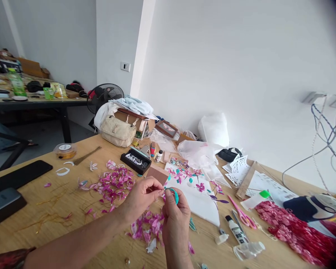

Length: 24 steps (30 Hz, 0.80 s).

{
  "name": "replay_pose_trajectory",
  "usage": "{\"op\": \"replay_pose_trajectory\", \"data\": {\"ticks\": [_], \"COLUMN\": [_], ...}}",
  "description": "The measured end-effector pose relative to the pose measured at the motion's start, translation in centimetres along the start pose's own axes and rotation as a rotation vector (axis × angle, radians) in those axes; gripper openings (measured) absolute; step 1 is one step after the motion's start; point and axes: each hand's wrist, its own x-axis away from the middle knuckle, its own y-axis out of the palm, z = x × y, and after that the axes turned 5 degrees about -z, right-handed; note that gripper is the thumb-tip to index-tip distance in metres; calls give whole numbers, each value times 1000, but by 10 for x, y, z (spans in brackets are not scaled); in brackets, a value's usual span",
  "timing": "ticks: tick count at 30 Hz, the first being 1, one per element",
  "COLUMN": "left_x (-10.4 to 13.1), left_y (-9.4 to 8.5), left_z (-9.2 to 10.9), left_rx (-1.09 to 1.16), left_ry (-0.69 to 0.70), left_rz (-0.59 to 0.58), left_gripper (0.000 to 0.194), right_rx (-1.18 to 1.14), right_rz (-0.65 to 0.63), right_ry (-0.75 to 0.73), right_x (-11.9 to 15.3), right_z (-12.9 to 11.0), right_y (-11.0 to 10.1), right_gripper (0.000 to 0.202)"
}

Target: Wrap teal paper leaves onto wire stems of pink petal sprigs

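Head view shows both hands raised just above the near middle of the wooden desk (58, 201), working together on one small piece. Left hand (141, 196) is clenched in a pinch, thumb and forefinger closed on the edge of a teal leaf-shaped piece (173, 194); whether a wire or thread is also held there is too small to tell. Right hand (175, 220) is closed around the same piece from below and steadies it. Loose pink petals (114, 183) lie scattered on the desk to the left of the hands and directly beneath them. Just beyond the hands lies a white sheet (198, 203) carrying an arrangement of pink flowers and teal leaves. Pink-handled scissors (242, 215) and a glue tube (235, 228) lie to the right of the sheet, and a heap of red pieces (291, 228) lies at the near right. Judged from the grip, the step in hand is shaping or finishing the teal piece between the fingers. The next move would call for a fine, steady pinch and support from the lower hand so that the piece keeps its curve.
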Motion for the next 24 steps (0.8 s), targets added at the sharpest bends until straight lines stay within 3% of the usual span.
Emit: {"op": "replay_pose_trajectory", "data": {"ticks": [11,18,24], "left_x": [0,0,1], "left_y": [1,1,0], "left_z": [-4,-5,-3], "left_rx": [-5,22,22], "left_ry": [-13,-13,-9], "left_rz": [3,20,25], "left_gripper": [11,11,12], "right_rx": [32,152,47], "right_rz": [40,48,56], "right_ry": [2,-74,-20], "right_x": [1,2,4], "right_z": [1,1,2], "right_y": [2,4,6], "right_gripper": [23,22,21]}}
